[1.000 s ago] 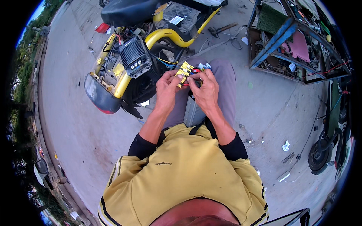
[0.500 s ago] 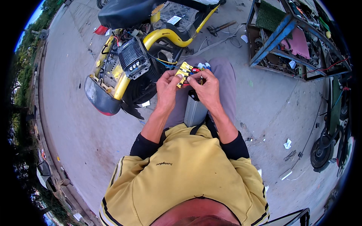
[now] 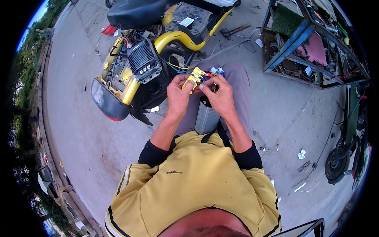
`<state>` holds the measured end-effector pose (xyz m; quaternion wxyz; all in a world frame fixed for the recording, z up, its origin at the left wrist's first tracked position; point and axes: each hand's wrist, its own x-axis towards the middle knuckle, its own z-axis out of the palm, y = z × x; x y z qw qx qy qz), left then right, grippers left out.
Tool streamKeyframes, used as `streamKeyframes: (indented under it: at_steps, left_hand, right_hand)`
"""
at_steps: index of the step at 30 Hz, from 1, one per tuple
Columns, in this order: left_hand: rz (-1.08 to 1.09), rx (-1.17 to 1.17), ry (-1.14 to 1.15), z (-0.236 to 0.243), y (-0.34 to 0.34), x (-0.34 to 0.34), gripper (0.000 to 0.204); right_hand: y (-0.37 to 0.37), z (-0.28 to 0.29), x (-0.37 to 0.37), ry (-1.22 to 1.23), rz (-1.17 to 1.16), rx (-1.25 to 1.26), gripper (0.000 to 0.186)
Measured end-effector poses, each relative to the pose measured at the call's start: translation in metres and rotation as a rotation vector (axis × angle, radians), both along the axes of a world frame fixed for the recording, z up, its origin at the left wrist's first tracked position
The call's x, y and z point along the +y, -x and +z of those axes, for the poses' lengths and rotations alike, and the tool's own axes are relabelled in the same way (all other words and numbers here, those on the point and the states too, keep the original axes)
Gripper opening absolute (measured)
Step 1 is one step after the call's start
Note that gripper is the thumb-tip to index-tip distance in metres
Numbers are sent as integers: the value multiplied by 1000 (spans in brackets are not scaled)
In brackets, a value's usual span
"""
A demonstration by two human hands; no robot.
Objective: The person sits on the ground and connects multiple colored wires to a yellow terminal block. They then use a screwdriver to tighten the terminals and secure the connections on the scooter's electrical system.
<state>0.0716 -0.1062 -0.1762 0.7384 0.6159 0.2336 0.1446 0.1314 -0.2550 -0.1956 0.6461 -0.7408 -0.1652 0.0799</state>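
Note:
Over my lap, my left hand [image 3: 178,95] grips a notched yellow plastic piece [image 3: 197,73] between thumb and fingers. Close on its right, my right hand [image 3: 221,95] pinches at a bundle of thin coloured wires [image 3: 207,75], red ones among them; the fingertips partly cover what they hold. White and blue connectors [image 3: 217,71] stick out beyond the right fingers. A silver ribbed metal box [image 3: 207,119] with a black end rests between my thighs, below the hands.
Ahead to the left stands a partly stripped yellow scooter [image 3: 173,39] with a black finned controller [image 3: 144,61] on it. A hammer [image 3: 235,31] lies on the ground. A blue metal rack [image 3: 290,45] holds tools and parts at right; another scooter [image 3: 339,158] stands beyond.
The yellow piece has tilted slightly in my left hand, and my right fingers have shifted a little at the wires. The whole view has moved slightly.

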Motion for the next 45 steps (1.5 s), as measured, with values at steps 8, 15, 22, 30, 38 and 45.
streamKeyframes:
  at_steps: [8,15,22,30,38,45]
  left_hand:
    - [9,16,51,8,2,-4,27]
    - [9,8,19,8,4,-3,27]
    - [45,-31,-34,-1,4,-2,19]
    - [31,62,-161,-1,10,4,27]
    - [120,-64,-431,14,19,9,40]
    - [37,-106,-631,7,5,19,25]
  right_hand:
    - [-14,-12,-16,-260,132,267,36]
    - [-20,6,-12,-66,217,219,41]
    - [-16,-3,10,-159,196,243,34]
    - [-14,-13,15,-393,276,431,38]
    - [-12,-22,16,-417,241,394,34]
    - [-13,-19,16,-400,202,391,32]
